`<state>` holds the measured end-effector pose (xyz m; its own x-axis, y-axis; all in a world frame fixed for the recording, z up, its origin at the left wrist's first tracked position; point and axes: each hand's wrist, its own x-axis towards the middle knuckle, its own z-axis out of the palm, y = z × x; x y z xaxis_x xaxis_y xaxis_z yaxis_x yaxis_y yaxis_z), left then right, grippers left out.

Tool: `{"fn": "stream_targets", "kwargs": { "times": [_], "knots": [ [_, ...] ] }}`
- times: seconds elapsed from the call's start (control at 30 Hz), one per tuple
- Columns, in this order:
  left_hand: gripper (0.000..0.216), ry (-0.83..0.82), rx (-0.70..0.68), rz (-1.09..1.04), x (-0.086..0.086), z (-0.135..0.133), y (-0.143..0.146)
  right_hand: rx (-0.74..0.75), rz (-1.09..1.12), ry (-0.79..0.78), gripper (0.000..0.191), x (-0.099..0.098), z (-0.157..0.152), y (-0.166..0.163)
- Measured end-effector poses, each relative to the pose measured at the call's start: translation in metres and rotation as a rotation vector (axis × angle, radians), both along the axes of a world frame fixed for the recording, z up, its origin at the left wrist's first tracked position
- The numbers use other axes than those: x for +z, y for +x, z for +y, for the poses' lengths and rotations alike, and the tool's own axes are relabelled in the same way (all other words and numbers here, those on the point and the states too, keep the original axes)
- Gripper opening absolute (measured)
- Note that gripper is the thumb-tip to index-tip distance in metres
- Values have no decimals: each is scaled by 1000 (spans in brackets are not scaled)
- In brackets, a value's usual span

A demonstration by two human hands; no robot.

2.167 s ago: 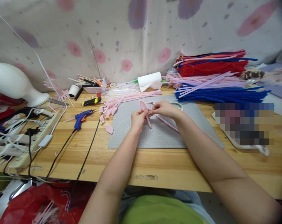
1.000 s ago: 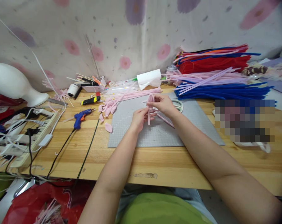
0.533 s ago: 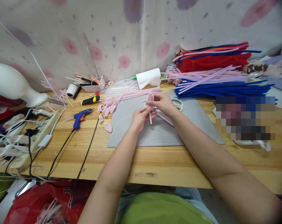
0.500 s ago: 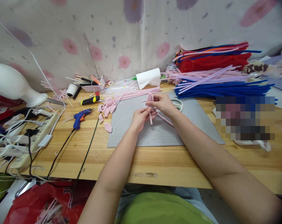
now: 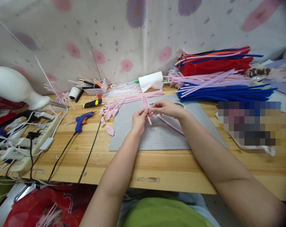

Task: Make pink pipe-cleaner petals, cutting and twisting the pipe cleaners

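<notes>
Both my hands meet over the grey cutting mat (image 5: 157,135). My left hand (image 5: 138,118) pinches the base of a pink pipe-cleaner loop (image 5: 145,102) that stands up between the hands. My right hand (image 5: 166,108) is closed on the same pink pipe cleaner, whose long tail (image 5: 171,125) runs down to the right across the mat. A short end sticks out below my left thumb. A pile of finished pink loops (image 5: 109,111) lies at the mat's left corner.
Stacks of red, pink and blue pipe cleaners (image 5: 218,85) fill the back right. A blue glue gun (image 5: 81,119), a yellow-black utility knife (image 5: 93,103), a power strip with cables (image 5: 27,138) and a white mannequin head (image 5: 13,85) lie to the left. A white roll (image 5: 151,81) sits behind the mat.
The pink loop has shifted left and tilted, now nearer my left hand. My right hand has lowered and slid along the pipe cleaner; both hands keep their grip.
</notes>
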<state>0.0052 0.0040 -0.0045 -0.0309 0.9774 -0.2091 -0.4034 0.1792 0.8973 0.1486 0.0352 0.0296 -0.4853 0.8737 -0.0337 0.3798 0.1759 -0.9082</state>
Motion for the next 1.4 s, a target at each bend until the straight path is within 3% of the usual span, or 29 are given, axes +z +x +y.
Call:
{"fn": "stream_targets", "kwargs": {
  "times": [0.1, 0.23, 0.37, 0.5, 0.8, 1.03, 1.27, 1.4],
  "knots": [
    [13, 12, -5, -6, -1, 0, -2, 24, -92, 71, 28, -1, 0, -1],
    [17, 49, -56, -1, 0, -2, -2, -82, -189, 229, 22, -1, 1, -1],
    [19, 38, -74, 8, 1, -3, -2, -52, -173, 248, 20, 1, -1, -2],
    [15, -2, -30, -24, 2, -3, -2, -18, -135, 266, 18, 0, -3, -5],
    [15, 6, 99, 9, 4, -3, 4, -181, -119, 383, 17, -4, -1, -11],
    [17, -1, 188, 38, 2, 1, 4, -162, -83, 375, 19, -5, -1, -12],
    [19, -58, 177, 54, 8, -1, -2, -89, -185, 564, 17, 6, -16, -20],
    [19, -89, 167, 41, 6, -1, -6, -67, -111, 439, 19, 12, -15, -15]
  ]
}}
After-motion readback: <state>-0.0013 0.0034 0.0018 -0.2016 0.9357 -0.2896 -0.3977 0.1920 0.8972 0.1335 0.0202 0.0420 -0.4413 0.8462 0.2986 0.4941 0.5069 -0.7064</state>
